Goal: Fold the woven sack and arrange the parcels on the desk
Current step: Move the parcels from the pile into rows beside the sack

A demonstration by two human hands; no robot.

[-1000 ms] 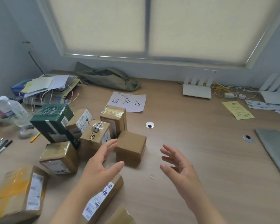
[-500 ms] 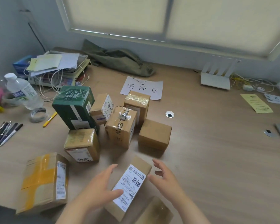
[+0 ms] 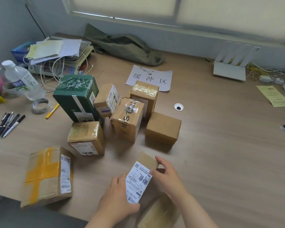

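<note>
Head view: both hands grip one flat brown cardboard parcel with a white shipping label (image 3: pixel 139 180) at the near edge of the wooden desk (image 3: pixel 220 145). The left hand (image 3: pixel 120 199) holds the near end of the parcel, thumb pressed on the label face and fingers curled round the left edge. The right hand (image 3: pixel 168 176) pinches the far right edge between thumb and curled fingers. Whether the parcel rests on the desk or is lifted cannot be told.

Parcel positions:
- A second brown taped parcel (image 3: pixel 158 213) lies at the desk edge, just below the right forearm.
- A large flat brown box with yellow tape (image 3: pixel 48 175) lies to the left, near the desk edge.
- A brown tape-wrapped box with a handwritten label (image 3: pixel 86 139) stands beyond it.
- A tall dark green carton (image 3: pixel 77 97) stands upright just behind that box.
- A small brown labelled box (image 3: pixel 106 100), a brown box with black lettering (image 3: pixel 127 119) and a brown box with a taped top (image 3: pixel 144 94) stand close together mid-desk.
- A plain brown cube box (image 3: pixel 163 128) stands at the right of this group.

An olive-green crumpled woven sack (image 3: pixel 125 46) lies unfolded at the back of the desk, against the wall under the window. A white paper sign with three characters (image 3: pixel 150 78) lies between the sack and the boxes. A clear water bottle (image 3: pixel 18 79), a clear tape roll (image 3: pixel 40 106) and a row of dark pens (image 3: pixel 8 124) lie at the left.
</note>
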